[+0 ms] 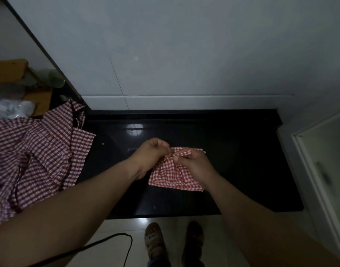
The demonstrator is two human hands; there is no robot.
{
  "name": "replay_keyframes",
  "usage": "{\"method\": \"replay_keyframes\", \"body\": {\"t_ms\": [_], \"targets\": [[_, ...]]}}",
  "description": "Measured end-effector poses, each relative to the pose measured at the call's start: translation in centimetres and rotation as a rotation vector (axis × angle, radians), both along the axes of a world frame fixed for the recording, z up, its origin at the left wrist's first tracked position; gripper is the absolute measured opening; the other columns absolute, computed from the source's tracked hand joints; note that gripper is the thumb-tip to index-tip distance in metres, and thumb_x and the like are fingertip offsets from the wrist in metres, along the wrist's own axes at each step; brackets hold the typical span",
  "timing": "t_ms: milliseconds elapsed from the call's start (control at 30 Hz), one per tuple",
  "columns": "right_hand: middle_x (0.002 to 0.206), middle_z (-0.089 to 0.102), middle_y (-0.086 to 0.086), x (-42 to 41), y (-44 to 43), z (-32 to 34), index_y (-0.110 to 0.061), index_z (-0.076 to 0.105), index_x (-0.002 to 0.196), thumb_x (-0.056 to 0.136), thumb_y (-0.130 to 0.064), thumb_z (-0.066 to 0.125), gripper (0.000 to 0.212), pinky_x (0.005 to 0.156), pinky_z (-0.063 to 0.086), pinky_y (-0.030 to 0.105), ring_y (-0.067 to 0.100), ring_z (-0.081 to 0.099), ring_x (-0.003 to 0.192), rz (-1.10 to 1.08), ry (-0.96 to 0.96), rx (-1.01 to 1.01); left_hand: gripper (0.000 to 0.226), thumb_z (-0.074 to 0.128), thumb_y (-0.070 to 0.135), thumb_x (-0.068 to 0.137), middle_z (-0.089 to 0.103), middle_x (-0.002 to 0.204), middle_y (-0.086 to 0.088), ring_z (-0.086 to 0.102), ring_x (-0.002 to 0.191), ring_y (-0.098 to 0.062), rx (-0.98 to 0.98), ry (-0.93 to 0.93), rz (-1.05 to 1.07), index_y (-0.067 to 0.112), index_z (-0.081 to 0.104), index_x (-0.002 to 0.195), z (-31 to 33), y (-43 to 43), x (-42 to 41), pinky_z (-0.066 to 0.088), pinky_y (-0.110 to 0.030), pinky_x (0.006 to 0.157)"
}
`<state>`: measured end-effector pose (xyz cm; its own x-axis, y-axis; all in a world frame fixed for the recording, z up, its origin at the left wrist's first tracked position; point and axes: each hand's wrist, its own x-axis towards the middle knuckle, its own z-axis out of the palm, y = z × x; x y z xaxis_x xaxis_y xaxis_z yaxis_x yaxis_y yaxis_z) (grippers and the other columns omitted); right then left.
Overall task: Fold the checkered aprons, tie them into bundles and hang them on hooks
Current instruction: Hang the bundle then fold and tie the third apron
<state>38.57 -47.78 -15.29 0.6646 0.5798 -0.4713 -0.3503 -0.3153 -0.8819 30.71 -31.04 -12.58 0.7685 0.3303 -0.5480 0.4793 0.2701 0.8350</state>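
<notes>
A small folded red-and-white checkered apron (171,176) lies on the black glossy counter (242,160) near its middle. My left hand (150,153) pinches a strap or fold at the bundle's top edge. My right hand (192,162) rests on the bundle's right side and grips the same strip of cloth between thumb and fingers. A heap of darker red checkered aprons (36,157) sprawls unfolded over the counter's left end. No hooks are in view.
A white wall (184,54) backs the counter. A white door or cabinet (323,160) stands at the right. Cardboard boxes (9,72) and a plastic bag (11,108) sit far left. On the tiled floor below are my sandalled feet (155,243) and a black cable (107,245).
</notes>
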Motion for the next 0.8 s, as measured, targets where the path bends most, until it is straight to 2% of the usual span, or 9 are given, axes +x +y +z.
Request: {"method": "replay_keyframes", "body": {"t_ms": [67,133,200,267,300,367,567,733,800], "targets": [[0.105,0.08,0.005,-0.1,0.2,0.1,-0.009,0.078,0.103,0.095,-0.011,0.072,0.01,0.104,0.054,0.049,0.022,0.074,0.104,-0.001,-0.012,-0.008,0.02,0.059,-0.005,0.097,0.067,0.08,-0.015,0.065,0.069,-0.022,-0.212,-0.066,0.143,0.009,0.059,0.112,0.8,0.0,0.8,0.056,-0.033,0.069],[0.104,0.08,0.004,-0.1,0.3,0.2,-0.011,0.079,0.1,0.094,-0.014,0.075,0.008,0.104,0.054,0.052,0.022,0.075,0.103,-0.002,-0.023,-0.028,0.019,0.053,-0.002,0.102,0.059,0.073,-0.011,0.055,0.054,-0.017,-0.193,-0.126,0.257,0.013,0.055,0.115,1.4,0.4,1.4,0.049,-0.03,0.055],[0.105,0.08,0.002,-0.1,0.2,0.4,-0.013,0.078,0.103,0.094,-0.018,0.074,0.011,0.103,0.055,0.051,0.021,0.075,0.102,0.005,-0.006,-0.055,0.014,0.059,0.007,0.103,0.061,0.083,-0.004,0.056,0.062,-0.013,0.199,-0.135,0.075,0.017,0.058,0.112,1.3,1.1,1.1,0.047,-0.028,0.056],[0.105,0.08,-0.001,-0.3,0.1,0.7,-0.018,0.078,0.107,0.097,-0.022,0.07,0.013,0.101,0.056,0.049,0.018,0.076,0.101,0.034,-0.008,-0.07,0.008,0.065,0.021,0.102,0.066,0.09,0.007,0.061,0.073,-0.005,0.623,-0.148,-0.349,0.025,0.06,0.108,0.8,1.7,-0.2,0.05,-0.024,0.064],[0.105,0.08,-0.003,-0.5,0.1,0.8,-0.019,0.078,0.108,0.099,-0.023,0.068,0.014,0.1,0.056,0.048,0.016,0.075,0.1,0.041,-0.026,-0.083,0.005,0.063,0.028,0.102,0.066,0.089,0.01,0.061,0.075,-0.003,0.759,-0.154,-0.538,0.028,0.059,0.102,0.3,1.8,-0.8,0.049,-0.027,0.066],[0.102,0.079,-0.005,-1.0,0.2,0.7,-0.022,0.078,0.104,0.099,-0.026,0.068,0.012,0.098,0.057,0.048,0.015,0.075,0.097,0.026,-0.105,-0.136,0.011,0.058,0.034,0.104,0.065,0.09,0.012,0.06,0.077,-0.007,0.906,-0.143,-0.696,0.029,0.056,0.094,-0.9,1.6,-1.8,0.044,-0.03,0.07],[0.11,0.067,0.0,-2.0,-1.9,-1.0,-0.02,0.066,0.087,0.093,-0.026,0.067,0.009,0.101,0.047,0.044,0.022,0.059,0.107,-0.008,-0.735,-0.518,0.027,0.053,0.058,0.101,0.073,0.102,0.002,0.07,0.091,-0.025,1.168,0.015,-0.625,0.031,0.05,0.104,-3.3,2.3,-3.7,0.047,-0.034,0.071],[0.116,0.065,0.0,-1.8,-2.7,-1.1,-0.021,0.066,0.097,0.096,-0.028,0.065,0.007,0.105,0.041,0.041,0.022,0.055,0.114,0.06,-0.717,-0.617,0.037,0.051,0.065,0.099,0.062,0.08,0.013,0.061,0.076,-0.013,1.092,0.083,-0.543,0.03,0.046,0.088,-3.8,1.5,-3.5,0.042,-0.032,0.067],[0.108,0.065,-0.003,-1.1,-2.7,-0.7,-0.022,0.065,0.093,0.096,-0.026,0.066,0.004,0.095,0.042,0.034,0.019,0.056,0.108,0.06,-0.64,-0.567,0.038,0.052,0.065,0.098,0.064,0.08,0.012,0.063,0.076,-0.014,1.113,0.068,-0.563,0.029,0.047,0.087,-3.8,1.5,-3.1,0.043,-0.032,0.065]]}}
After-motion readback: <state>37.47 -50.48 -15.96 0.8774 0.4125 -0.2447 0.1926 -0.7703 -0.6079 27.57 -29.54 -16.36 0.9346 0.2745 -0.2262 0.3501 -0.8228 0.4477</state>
